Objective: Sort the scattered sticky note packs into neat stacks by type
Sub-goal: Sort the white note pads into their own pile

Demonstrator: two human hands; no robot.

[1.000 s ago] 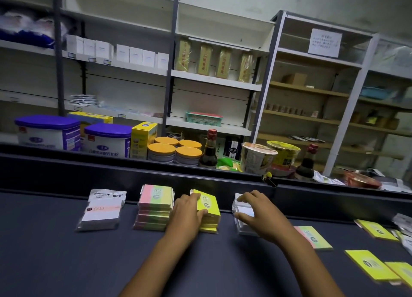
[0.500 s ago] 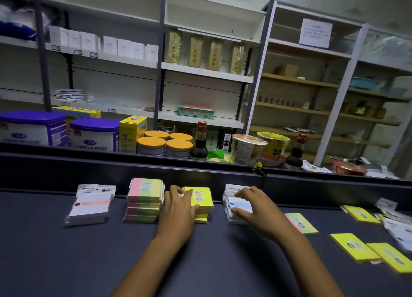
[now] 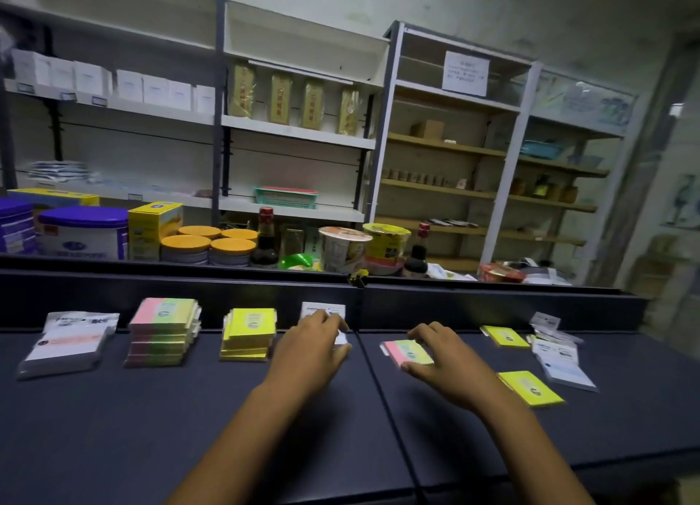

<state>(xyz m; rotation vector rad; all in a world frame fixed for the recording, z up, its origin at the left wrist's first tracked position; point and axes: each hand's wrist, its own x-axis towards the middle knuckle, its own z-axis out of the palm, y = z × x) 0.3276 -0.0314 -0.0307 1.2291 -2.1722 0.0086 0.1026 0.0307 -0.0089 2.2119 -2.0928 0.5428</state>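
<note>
Along the back of the dark counter [image 3: 113, 429] stand a stack of clear-wrapped white packs [image 3: 68, 343], a pink-green stack [image 3: 163, 330] and a yellow stack [image 3: 250, 332]. My left hand [image 3: 312, 353] lies over a fourth stack of white packs [image 3: 324, 310], its fingers curled on the top pack. My right hand [image 3: 443, 364] pinches a loose pink-green pack [image 3: 407, 351] that lies flat on the counter, with the fingers on top and the thumb at its near edge. Loose yellow packs [image 3: 505, 336] [image 3: 530, 388] and white packs [image 3: 560, 358] lie to the right.
A raised dark ledge [image 3: 492, 307] runs behind the counter. Behind it are tubs, jars [image 3: 231, 249], sauce bottles and noodle cups [image 3: 342, 249]. Shelving fills the background. A seam crosses the counter between my hands.
My left hand left the yellow stack and moved right onto the white stack. My right hand left the white stack and moved right onto the loose pink-green pack. The view panned right.
</note>
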